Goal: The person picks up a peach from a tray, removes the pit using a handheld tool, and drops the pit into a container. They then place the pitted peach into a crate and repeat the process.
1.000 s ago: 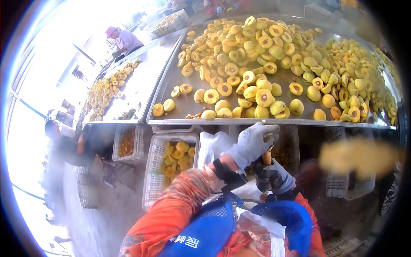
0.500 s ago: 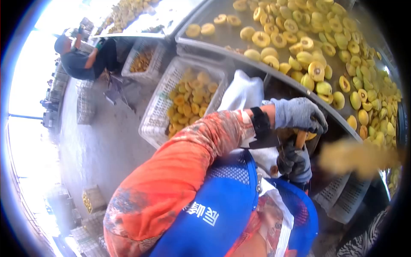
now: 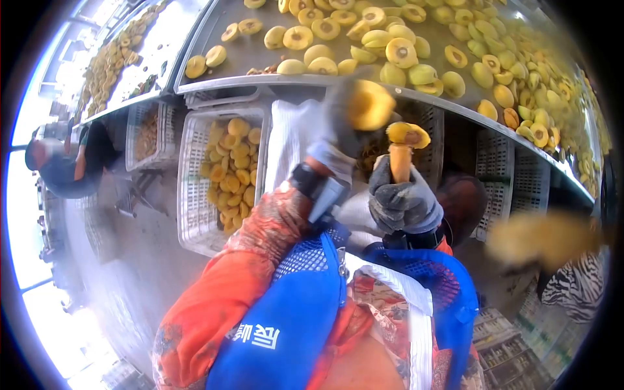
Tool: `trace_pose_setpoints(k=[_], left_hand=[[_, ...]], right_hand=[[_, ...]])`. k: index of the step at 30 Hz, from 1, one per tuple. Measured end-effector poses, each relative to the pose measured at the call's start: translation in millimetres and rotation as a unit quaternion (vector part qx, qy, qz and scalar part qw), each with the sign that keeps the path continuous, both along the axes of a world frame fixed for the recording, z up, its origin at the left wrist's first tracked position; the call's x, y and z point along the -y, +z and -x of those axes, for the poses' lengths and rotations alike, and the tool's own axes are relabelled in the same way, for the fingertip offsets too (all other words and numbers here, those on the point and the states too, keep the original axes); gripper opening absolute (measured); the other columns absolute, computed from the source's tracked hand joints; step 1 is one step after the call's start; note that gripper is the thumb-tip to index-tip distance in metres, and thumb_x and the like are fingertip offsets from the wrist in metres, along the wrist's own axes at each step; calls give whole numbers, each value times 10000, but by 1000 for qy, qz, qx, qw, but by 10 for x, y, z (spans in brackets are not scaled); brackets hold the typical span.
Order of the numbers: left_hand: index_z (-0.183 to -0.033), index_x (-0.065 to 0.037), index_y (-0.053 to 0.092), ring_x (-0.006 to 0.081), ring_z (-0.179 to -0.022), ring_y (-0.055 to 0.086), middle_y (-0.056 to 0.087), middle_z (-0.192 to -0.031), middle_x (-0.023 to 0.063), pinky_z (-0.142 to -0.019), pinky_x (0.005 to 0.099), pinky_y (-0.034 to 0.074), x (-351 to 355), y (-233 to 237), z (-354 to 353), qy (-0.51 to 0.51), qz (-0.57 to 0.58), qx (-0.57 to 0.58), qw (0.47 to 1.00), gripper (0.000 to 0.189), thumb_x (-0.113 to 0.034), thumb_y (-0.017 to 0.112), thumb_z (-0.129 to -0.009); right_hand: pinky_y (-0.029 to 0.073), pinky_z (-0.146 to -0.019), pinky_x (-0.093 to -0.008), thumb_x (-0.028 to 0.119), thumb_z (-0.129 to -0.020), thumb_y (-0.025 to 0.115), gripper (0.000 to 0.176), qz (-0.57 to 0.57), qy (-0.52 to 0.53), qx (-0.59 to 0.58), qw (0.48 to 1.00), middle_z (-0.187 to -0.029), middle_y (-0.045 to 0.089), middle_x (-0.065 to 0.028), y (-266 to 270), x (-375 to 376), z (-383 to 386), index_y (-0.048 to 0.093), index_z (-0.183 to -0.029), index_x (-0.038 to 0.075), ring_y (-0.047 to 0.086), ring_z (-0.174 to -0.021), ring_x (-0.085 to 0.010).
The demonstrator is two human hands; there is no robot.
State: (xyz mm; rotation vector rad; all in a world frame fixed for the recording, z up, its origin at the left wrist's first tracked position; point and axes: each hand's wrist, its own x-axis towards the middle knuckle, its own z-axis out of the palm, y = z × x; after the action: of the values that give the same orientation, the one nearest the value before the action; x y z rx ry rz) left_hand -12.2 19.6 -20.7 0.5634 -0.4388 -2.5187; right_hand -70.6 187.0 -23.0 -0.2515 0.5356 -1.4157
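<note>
Holds a yellow fruit half (image 3: 372,105) at the fingers of the gloved left hand (image 3: 341,117), cut face partly exposed; cannot tell exact finger placement, owing to motion blur. Grips an upright wooden handle (image 3: 400,162) in the gloved right hand (image 3: 404,200), fingers closed narrowly around the shaft. Presents a second fruit half (image 3: 408,135) at the top end of the handle, with a brown center visible; cannot tell the means of support. Positions both hands apart from each other, near the front edge of the metal table (image 3: 224,65).

On that table, displays loose fruit halves (image 3: 401,52), some cut side up, piled more densely toward the right. Below the edge, to the left, includes a white crate (image 3: 190,185) filled with yellow halves (image 3: 227,172), and, between crate and left hand, a white sack (image 3: 289,130). Farther left, includes a smaller crate (image 3: 170,127) with brownish pieces and a seated co-worker (image 3: 65,166). Over the front of the body, features a blue apron (image 3: 279,312)
</note>
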Motion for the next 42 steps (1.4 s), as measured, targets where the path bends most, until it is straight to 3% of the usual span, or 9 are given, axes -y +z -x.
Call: trace_pose_setpoints(k=[2,6,8,16,20,24,27,37,42], left_hand=[[-1237,1,512,205,-1001,592,605,-1103,121,-803,317,537,415,-232,-427,123,691,240,670,495,-182,717,-825],[-1248,85,512,197,-1050,602,587,-1210,143,-901,282,519,1230,-38,-1483,82,423,368,824,399,5,611,-870],[-1285,65,492,192,-1114,569,568,-1246,161,-949,275,489,1536,-182,-1769,52,470,425,772,409,-12,580,-892],[-1353,-97,475,310,-1211,510,544,-1292,176,-1009,368,401,2132,-449,-28,-239,806,377,388,616,-342,681,-827],[-1293,-16,505,215,-1081,600,596,-1227,107,-934,299,459,2548,-725,-14,-330,593,257,688,531,-299,645,-866],[-1250,-12,526,270,-1002,613,586,-1176,134,-891,377,505,1774,-46,-174,-103,233,123,959,483,-359,580,-918],[-1345,-8,417,407,-1103,559,539,-1247,205,-924,536,480,1365,-3,-177,-128,155,4,980,598,-452,480,-950],[-1255,-40,499,287,-1038,596,592,-1169,153,-896,393,494,176,77,-59,-70,282,-47,956,385,-169,566,-899],[-1283,-58,491,223,-1012,619,588,-1178,123,-826,319,519,-77,211,-38,64,681,213,698,444,-11,548,-845]], right_hand=[[360,-382,-251,50,-741,676,207,49,-27,18,998,-563,492,-60,10,-46,48,525,-854,-32,464,-420,-131],[487,-594,-323,128,-773,681,213,-132,-52,-305,942,-756,623,-98,-271,-201,287,572,-910,6,615,-650,-209],[491,-736,-415,200,-772,675,276,-325,28,-788,522,-852,653,-165,-937,-166,268,590,-979,37,638,-823,-317],[481,-765,-447,313,-766,678,354,-309,-43,-710,632,-908,647,-198,-810,-83,416,588,-981,46,610,-873,-389],[481,-763,-443,301,-762,674,336,-302,-64,-695,650,-907,643,-199,-736,-88,329,594,-974,53,610,-871,-382],[482,-761,-438,282,-762,666,319,-213,-118,-683,688,-900,643,-197,-548,208,285,594,-975,56,611,-865,-378],[485,-751,-436,268,-771,655,298,-147,-149,-705,677,-895,644,-192,-377,557,176,586,-972,58,612,-847,-378],[499,-676,-447,322,-802,683,361,-228,-222,-744,587,-842,646,-201,-171,659,-56,574,-1019,55,631,-789,-387],[491,-644,-453,283,-820,657,306,-144,-313,-682,645,-769,631,-184,-367,643,-244,571,-1014,62,601,-701,-411]])
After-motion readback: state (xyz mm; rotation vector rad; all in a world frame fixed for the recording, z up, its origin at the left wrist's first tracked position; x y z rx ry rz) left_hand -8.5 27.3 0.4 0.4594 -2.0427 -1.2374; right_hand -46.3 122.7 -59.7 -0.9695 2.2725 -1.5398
